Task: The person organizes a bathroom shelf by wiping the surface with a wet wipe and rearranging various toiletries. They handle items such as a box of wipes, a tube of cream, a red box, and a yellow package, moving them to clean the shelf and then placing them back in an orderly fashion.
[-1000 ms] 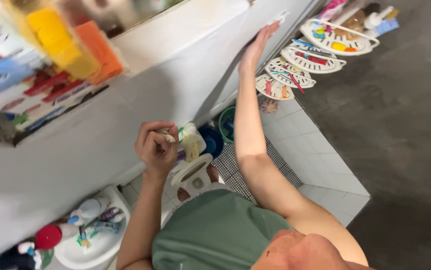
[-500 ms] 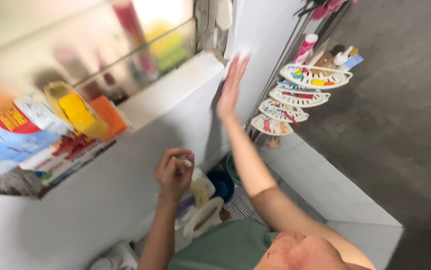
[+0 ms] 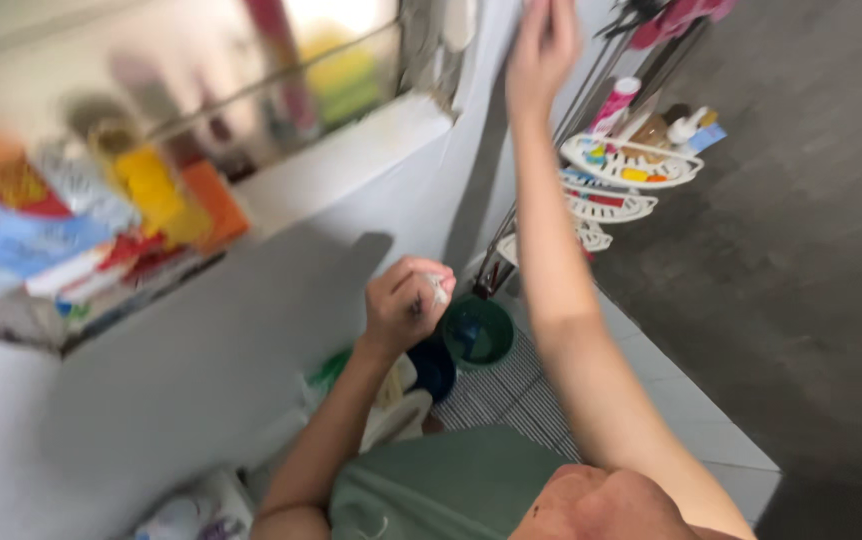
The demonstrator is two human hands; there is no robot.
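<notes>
The wall [image 3: 281, 300] fills the left. The right hand [image 3: 543, 45], at 12 o'clock, presses flat on it, fingers together, wiping upward. The left hand [image 3: 406, 300], centre, is fisted on a small white thing [image 3: 439, 288]. Next needs higher reach.

White tiled wall [image 3: 251, 330] with cluttered ledge [image 3: 341, 165], grey floor [image 3: 811, 250], tiered corner rack [image 3: 626, 165].
</notes>
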